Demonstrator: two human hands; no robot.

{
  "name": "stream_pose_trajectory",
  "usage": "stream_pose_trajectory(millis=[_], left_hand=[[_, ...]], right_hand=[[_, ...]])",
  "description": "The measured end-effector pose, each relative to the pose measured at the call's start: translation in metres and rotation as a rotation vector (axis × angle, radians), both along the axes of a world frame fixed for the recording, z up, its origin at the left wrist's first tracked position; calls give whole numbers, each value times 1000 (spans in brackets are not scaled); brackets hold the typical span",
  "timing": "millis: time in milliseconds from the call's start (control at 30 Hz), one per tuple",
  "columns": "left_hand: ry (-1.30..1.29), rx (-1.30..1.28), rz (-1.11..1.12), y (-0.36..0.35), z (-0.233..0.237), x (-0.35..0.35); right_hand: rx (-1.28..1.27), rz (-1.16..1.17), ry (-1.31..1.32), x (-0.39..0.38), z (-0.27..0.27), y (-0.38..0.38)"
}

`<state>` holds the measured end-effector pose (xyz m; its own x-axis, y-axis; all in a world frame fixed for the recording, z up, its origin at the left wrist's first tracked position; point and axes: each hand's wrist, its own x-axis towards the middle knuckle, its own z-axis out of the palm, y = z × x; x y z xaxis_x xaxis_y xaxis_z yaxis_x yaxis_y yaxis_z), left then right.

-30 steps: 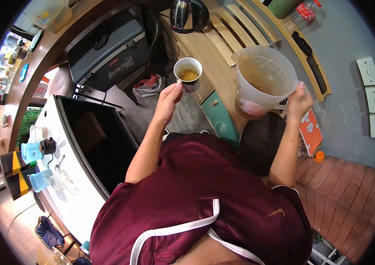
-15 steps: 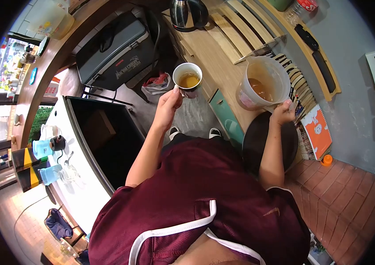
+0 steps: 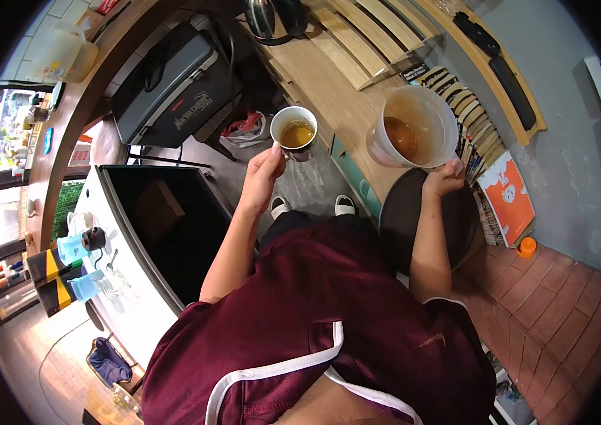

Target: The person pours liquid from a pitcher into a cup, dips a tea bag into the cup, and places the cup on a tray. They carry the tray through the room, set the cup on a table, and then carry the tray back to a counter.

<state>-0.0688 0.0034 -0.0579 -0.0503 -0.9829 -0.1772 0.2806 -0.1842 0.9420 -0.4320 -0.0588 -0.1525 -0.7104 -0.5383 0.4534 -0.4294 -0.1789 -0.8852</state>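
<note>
While your left hand holds the white cup out over the floor, just off the wooden counter, note the grip: thumb and fingers pinched on the cup's handle side, cup level.

- Cup: amber liquid inside, up to well below the rim. Nothing dripping that shows.
- Right hand: grip closed on the near side of the translucent plastic pitcher, where its handle sits. The pitcher stands upright, mouth up, with a shallow pool of the same amber liquid in the bottom.
- Pitcher position: over the near edge of the counter, beside a row of books. You cannot tell whether its base rests on the wood or hangs just above it.
- Cup and pitcher are apart, not rim to rim.
- Round dark stool below your right forearm; electric kettle at the counter's far end; grey cooler box on the floor to your left.

Judgement: the pouring looks done, with the cup charged and the pitcher righted. Both vessels are in hand; neither is released.
</note>
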Motion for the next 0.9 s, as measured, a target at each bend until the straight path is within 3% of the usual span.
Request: stream_pose_trajectory(millis=[33, 100, 133, 167, 233, 300, 367, 433, 467, 600, 700, 733, 900], left_hand=[[10, 1, -10, -1, -1, -2], [20, -7, 43, -2, -5, -10], [28, 0, 23, -2, -8, -8], [36, 5, 5, -3, -11, -7], [35, 8, 19, -3, -9, -7], [34, 13, 46, -2, -6, -3], [31, 11, 33, -3, -2, 7], [66, -20, 75, -5, 1, 18], [45, -30, 84, -6, 3, 27], [21, -82, 143, -6, 15, 71], [2, -94, 190, -2, 32, 111], [-34, -86, 214, -1, 36, 126], [-56, -81, 308, 8, 48, 204]], right_hand=[[3, -5, 4, 0, 0, 2], [-25, 118, -237, 3, 5, 2], [-8, 130, 14, -1, 11, 6], [-12, 130, 19, -5, 13, 8], [-255, 39, 41, -5, 27, 7], [-148, -95, -107, 5, 63, 19], [-35, -113, 20, 2, 83, 24], [-100, -75, 214, 23, 115, 20], [-111, 23, 67, 36, 124, 19], [-213, 263, 107, 97, 122, -8], [-157, 477, -53, 175, 133, -19], [-159, 482, 51, 198, 132, -25], [-129, 680, -2, 310, 146, -37]])
